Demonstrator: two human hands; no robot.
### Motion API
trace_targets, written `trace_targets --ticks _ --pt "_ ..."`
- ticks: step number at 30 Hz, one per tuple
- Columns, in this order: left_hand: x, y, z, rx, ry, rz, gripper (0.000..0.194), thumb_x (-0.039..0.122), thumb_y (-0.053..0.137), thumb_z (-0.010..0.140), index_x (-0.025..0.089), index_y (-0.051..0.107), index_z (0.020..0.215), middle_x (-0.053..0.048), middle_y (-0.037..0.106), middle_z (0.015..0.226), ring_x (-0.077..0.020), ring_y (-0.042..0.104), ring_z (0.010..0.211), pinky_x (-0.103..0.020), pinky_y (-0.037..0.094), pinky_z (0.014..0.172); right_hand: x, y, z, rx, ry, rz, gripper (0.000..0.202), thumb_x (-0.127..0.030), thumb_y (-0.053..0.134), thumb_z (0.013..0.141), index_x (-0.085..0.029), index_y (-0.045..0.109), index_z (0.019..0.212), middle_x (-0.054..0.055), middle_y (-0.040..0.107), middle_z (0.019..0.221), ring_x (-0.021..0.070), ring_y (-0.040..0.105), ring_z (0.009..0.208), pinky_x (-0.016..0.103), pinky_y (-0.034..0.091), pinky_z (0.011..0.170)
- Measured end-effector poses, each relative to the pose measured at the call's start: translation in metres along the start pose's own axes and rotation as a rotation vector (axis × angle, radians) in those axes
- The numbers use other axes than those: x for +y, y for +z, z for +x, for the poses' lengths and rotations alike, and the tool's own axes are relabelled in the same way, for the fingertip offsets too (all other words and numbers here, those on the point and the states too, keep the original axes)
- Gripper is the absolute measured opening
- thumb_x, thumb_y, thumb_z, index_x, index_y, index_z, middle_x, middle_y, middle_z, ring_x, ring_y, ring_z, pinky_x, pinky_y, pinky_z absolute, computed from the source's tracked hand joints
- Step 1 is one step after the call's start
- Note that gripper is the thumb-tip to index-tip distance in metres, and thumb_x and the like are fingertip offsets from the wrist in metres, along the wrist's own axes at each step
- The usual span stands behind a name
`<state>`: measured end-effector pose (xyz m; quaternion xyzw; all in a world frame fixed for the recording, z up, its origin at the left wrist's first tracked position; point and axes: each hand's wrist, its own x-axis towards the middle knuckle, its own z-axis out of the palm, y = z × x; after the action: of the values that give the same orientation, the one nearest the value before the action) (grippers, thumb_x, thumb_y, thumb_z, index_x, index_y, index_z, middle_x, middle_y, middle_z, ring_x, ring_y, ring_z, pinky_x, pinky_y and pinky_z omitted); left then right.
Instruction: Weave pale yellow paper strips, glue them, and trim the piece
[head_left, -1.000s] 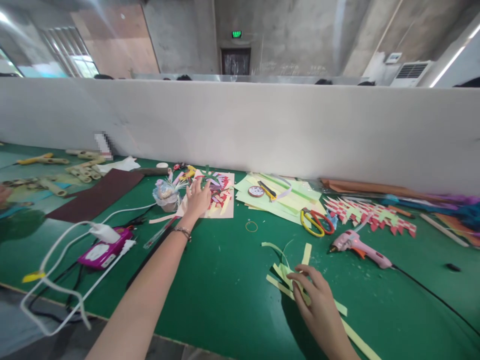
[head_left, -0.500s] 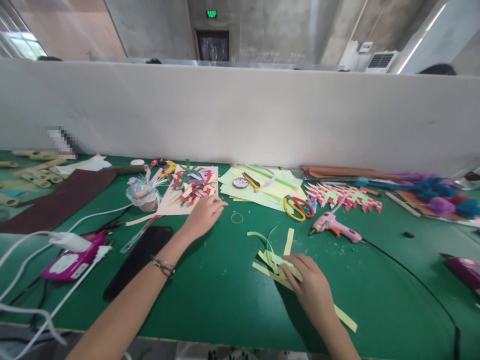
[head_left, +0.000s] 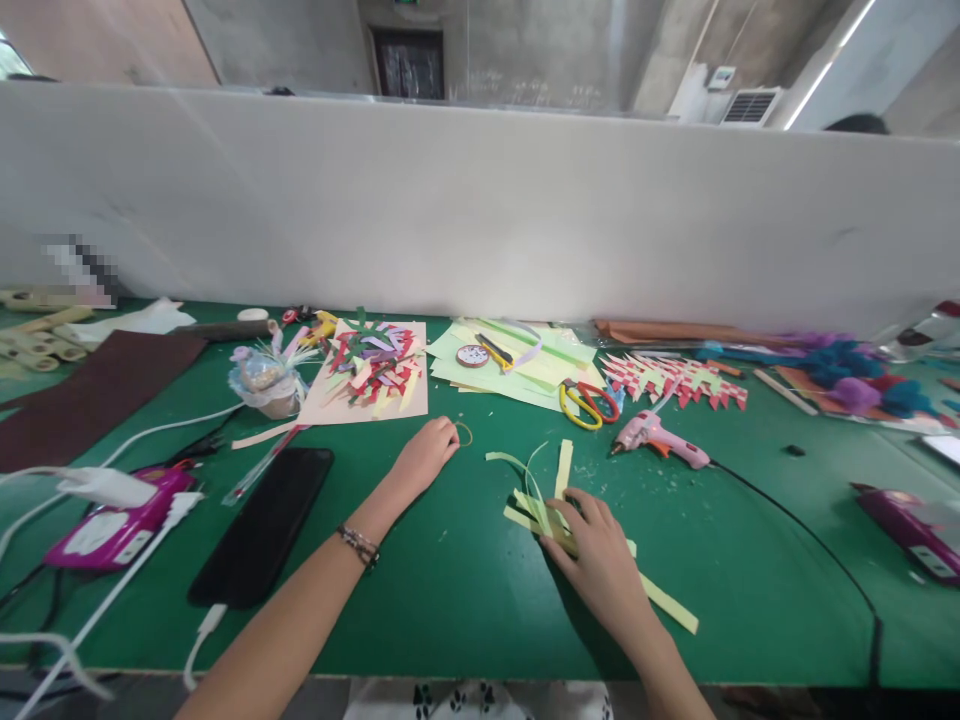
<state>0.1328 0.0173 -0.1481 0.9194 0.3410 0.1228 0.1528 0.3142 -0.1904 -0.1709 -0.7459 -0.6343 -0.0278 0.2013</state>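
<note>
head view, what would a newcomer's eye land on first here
Probably the bright heap of coloured paper strips on the pale pink sheet, left of centre in front of the white partition. Next, perhaps the pink glue gun lying on the green table, to the right. Nearer the viewer, the right hand is at some pale yellow-green strips, and the left hand is at a thin yellow ring.

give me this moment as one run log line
left hand: at thin yellow ring, grip unclear | right hand: on pale green paper strips, grip unclear | nearby: pink glue gun, black phone
</note>
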Motion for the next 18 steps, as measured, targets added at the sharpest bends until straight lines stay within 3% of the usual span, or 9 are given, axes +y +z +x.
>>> trace_targets --ticks 8,11,14,16,18 --pt "-0.007 -0.008 0.021 -0.001 -0.054 0.064 0.015 0.019 0.045 0.084 0.017 0.053 0.071 -0.003 0.052 0.079 -0.0133 0.052 0.062 -0.024 0.043 0.063 0.003 -0.013 0.001 -0.047 0.024 0.132 0.034 -0.033 0.055 0.081 -0.02 0.051 0.113 0.01 0.054 0.11 0.0245 0.051 0.101 0.039 0.044 0.083" --pt "-0.012 -0.018 0.035 0.124 -0.139 0.093 0.017 0.017 0.037 0.087 0.014 0.054 0.086 -0.008 0.052 0.093 -0.0178 0.056 0.079 -0.029 0.045 0.072 -0.003 -0.014 -0.001 -0.023 0.034 0.132 0.031 -0.034 0.055 0.081 -0.019 0.053 0.108 0.01 0.055 0.108 0.0242 0.051 0.098 0.039 0.042 0.082" --pt "-0.009 -0.026 0.039 0.271 -0.219 0.112 0.031 0.01 0.033 0.086 0.009 0.043 0.115 -0.018 0.039 0.121 -0.0238 0.053 0.099 -0.034 0.046 0.079 -0.012 -0.011 0.0 -0.018 0.051 0.079 0.026 -0.034 0.057 0.081 -0.018 0.056 0.1 0.009 0.057 0.103 0.0243 0.051 0.094 0.038 0.039 0.081" --pt "0.002 -0.027 0.031 0.301 -0.178 0.11 0.043 0.011 0.04 0.083 0.01 0.034 0.126 -0.019 0.031 0.13 -0.0261 0.05 0.106 -0.036 0.046 0.082 -0.016 -0.008 0.003 -0.005 0.069 0.023 0.018 -0.03 0.056 0.082 -0.019 0.058 0.095 0.008 0.059 0.097 0.0236 0.053 0.091 0.038 0.037 0.08" --pt "0.018 -0.025 0.017 0.214 -0.044 0.075 0.045 0.016 0.045 0.083 0.015 0.035 0.128 -0.016 0.034 0.13 -0.0254 0.05 0.107 -0.037 0.046 0.085 -0.017 -0.007 0.006 0.01 0.081 -0.029 0.009 -0.023 0.053 0.084 -0.02 0.059 0.088 0.005 0.062 0.089 0.0214 0.055 0.084 0.038 0.034 0.081"
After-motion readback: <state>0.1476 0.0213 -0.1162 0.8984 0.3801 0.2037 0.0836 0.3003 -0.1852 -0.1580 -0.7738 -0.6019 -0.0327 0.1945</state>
